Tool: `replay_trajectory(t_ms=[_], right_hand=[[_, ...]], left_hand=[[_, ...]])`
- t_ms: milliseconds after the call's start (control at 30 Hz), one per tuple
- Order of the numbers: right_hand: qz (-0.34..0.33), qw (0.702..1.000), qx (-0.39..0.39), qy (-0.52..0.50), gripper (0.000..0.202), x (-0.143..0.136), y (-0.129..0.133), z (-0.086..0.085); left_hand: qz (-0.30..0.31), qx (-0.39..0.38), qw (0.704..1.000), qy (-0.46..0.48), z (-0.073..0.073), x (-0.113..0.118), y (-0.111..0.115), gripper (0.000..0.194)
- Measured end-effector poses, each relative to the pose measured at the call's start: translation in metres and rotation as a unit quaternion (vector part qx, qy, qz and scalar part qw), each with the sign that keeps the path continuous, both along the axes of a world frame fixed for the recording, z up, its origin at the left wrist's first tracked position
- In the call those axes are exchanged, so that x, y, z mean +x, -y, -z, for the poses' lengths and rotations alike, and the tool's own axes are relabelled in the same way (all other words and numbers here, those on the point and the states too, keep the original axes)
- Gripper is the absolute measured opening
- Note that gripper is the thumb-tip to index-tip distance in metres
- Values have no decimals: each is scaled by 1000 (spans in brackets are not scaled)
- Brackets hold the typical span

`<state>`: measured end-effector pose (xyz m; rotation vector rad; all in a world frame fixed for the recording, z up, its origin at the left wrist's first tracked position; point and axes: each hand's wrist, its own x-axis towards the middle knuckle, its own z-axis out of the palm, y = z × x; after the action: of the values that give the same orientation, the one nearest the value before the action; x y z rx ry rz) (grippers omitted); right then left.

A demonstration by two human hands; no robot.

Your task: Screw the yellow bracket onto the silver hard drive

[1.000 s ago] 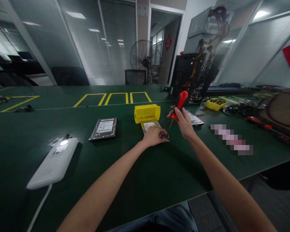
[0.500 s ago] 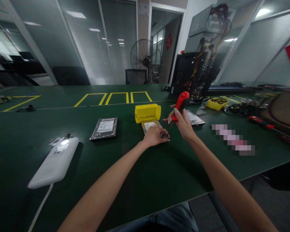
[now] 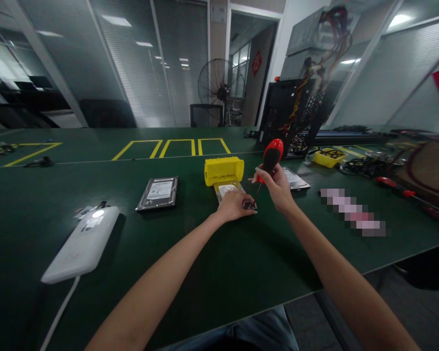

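My right hand (image 3: 276, 183) is closed around the red and black handle of a screwdriver (image 3: 272, 155). The shaft slants down and left, and its tip reaches a small dark part (image 3: 248, 204) by the fingers of my left hand (image 3: 234, 204). Whether the tip touches that part, I cannot tell. My left hand is closed over the near end of a hard drive (image 3: 226, 188), covering much of it. Just behind this drive, a yellow plastic bin (image 3: 224, 171) lies on its side with its opening facing me.
Another hard drive (image 3: 158, 194) lies to the left, and a third drive (image 3: 296, 179) sits partly behind my right hand. A white corded device (image 3: 82, 248) rests at the left. An open computer case (image 3: 285, 117), cables and a small yellow bin (image 3: 328, 157) stand at the right.
My right hand has shifted slightly left, bringing the screwdriver's tip closer to the fingers of my left hand. The left hand and the drive have stayed in place.
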<state>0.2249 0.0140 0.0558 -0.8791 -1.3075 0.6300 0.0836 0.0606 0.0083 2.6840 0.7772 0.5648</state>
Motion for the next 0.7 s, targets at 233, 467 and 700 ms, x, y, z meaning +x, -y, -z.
replay_trajectory(t_ms=[233, 467, 700], right_hand=[[-5, 1000, 14, 3, 22, 0, 1, 1], [-30, 999, -9, 42, 29, 1, 5, -1], [53, 998, 21, 19, 28, 2, -1, -2]], left_hand=[[11, -1, 1000, 12, 1, 0, -1, 21], [3, -10, 1000, 11, -1, -1, 1, 22], [4, -5, 1000, 14, 0, -1, 2, 22]])
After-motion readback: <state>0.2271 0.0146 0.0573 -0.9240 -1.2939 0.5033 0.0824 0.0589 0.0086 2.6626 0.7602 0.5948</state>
